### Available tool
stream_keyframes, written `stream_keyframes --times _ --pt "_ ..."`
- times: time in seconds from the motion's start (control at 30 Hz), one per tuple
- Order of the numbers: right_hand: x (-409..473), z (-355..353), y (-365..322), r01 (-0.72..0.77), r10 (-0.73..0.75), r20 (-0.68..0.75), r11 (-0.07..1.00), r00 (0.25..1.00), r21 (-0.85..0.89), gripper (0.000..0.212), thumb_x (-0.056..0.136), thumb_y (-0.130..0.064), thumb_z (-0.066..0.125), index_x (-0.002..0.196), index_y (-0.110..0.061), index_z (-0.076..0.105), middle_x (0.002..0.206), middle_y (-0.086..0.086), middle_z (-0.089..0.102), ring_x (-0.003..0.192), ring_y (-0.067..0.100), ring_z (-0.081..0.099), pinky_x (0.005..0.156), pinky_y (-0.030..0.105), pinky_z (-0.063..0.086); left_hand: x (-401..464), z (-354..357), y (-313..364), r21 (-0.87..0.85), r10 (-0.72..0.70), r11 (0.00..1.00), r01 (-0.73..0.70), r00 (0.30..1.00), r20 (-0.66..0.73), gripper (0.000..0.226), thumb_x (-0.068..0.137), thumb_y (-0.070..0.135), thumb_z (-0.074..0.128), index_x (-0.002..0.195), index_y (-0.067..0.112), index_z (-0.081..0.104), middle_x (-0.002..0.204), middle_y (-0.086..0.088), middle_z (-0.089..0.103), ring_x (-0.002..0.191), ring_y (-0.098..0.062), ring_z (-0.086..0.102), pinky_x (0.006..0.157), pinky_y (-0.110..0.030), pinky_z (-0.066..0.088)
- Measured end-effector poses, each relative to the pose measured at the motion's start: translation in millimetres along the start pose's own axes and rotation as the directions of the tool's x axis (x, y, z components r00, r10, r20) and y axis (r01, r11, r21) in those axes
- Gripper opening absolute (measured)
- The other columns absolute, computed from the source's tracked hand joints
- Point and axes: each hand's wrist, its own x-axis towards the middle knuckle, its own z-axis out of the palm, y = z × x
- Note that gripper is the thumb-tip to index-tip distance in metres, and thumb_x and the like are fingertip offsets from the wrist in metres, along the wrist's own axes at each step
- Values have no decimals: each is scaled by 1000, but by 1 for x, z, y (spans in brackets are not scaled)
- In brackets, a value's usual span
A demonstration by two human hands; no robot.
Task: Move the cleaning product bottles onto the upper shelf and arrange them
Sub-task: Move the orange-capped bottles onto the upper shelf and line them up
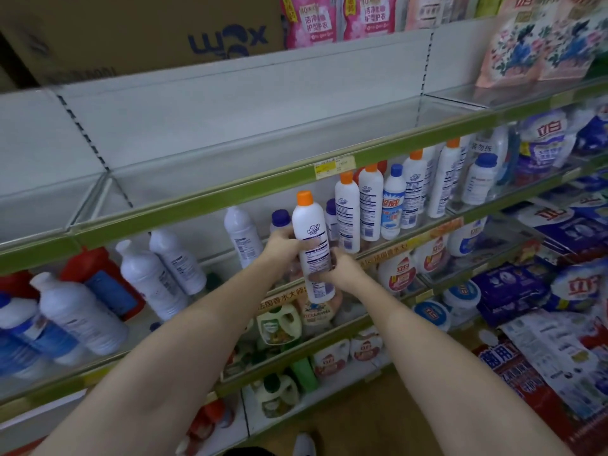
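Note:
Both hands hold one white bottle with an orange cap (311, 240), upright in front of the second shelf. My left hand (279, 243) grips its upper body from the left; my right hand (339, 269) grips lower down from the right. Just behind and to the right stand more orange-capped white bottles (347, 215) and a blue-capped bottle (393, 205). Several white bottles (171, 261) lean on the same shelf further left. The upper shelf (230, 192), with a green front rail and clear guard, holds nothing in its middle section.
A brown cardboard box (148, 31) and pink refill pouches (312, 18) sit on the top level. Floral bags (539, 41) occupy the upper shelf's right end. Detergent bags (546, 143) and packs fill the right side. Jugs (279, 324) stand on lower shelves.

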Motion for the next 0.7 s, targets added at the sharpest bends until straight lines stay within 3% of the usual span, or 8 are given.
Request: stream_keyframes --times 0.13,0.27,0.47,0.6,0.7 --pt "-23 8 -4 46 -48 64 998 997 37 70 68 -34 91 130 -31 57 125 -5 69 117 19 64 103 54 50 -19 -6 -3 -42 3 999 -2 999 40 34 82 17 81 112 15 65 97 -3 74 74 -11 72 47 -20 53" --pt "-60 14 -12 5 -11 64 996 998 91 51 77 -29 87 119 -35 59 117 -9 69 112 15 65 99 46 53 -37 -7 -7 -47 5 999 0 996 94 24 87 23 77 107 15 65 86 0 73 62 -6 72 45 -21 53" --pt "-103 39 -21 -32 34 -15 992 999 124 60 75 -30 88 127 -25 59 121 -4 70 110 17 67 92 45 57 -64 -21 -14 -41 7 999 1 984 180 34 88 27 76 117 14 64 100 -6 75 84 -19 74 62 -31 60" --pt "-137 80 -39 -48 52 -29 990 998 129 49 78 -22 86 116 -34 57 122 -3 69 113 18 65 100 49 53 -86 -52 -22 68 -27 998 9 963 267 33 88 26 76 115 13 63 92 -1 73 81 -15 72 58 -27 57" --pt "-161 110 -53 -54 54 1 997 999 60 44 83 -15 82 116 -29 56 116 -4 66 110 17 62 102 47 52 -97 -80 -31 204 -81 979 7 931 356 35 87 24 77 115 12 61 99 -6 74 87 -22 73 70 -37 61"
